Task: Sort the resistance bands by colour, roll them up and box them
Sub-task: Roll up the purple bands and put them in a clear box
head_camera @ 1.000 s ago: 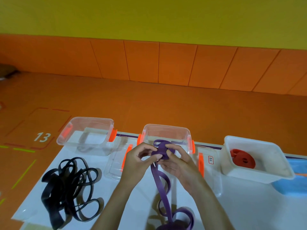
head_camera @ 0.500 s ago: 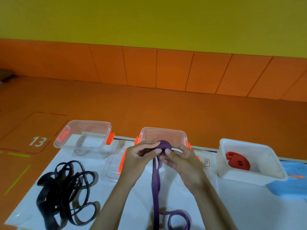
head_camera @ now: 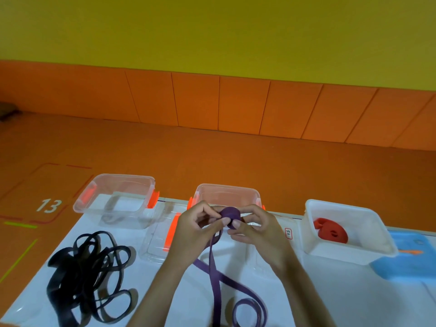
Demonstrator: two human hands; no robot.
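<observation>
A purple resistance band [head_camera: 215, 277] is partly wound into a small roll [head_camera: 230, 214] held above the table, in front of the middle clear box [head_camera: 225, 193]. My left hand [head_camera: 197, 228] and my right hand [head_camera: 257, 228] pinch the roll from either side. The loose tail hangs down and loops on the white table near the bottom edge. A tangle of black bands [head_camera: 87, 277] lies at the left. A rolled red band [head_camera: 330, 231] sits in the white box [head_camera: 377, 232] at the right.
A clear box [head_camera: 94, 192] with orange clips stands at the back left, holding nothing. Clear lids [head_camera: 157, 244] lie between and beside the boxes. A blue lid [head_camera: 410, 258] lies at the far right. The white table [head_camera: 354, 298] ends at an orange floor.
The purple roll has grown thicker as my fingers turned it. The tail on the table has been drawn up and its loops have shifted. The camera dipped slightly.
</observation>
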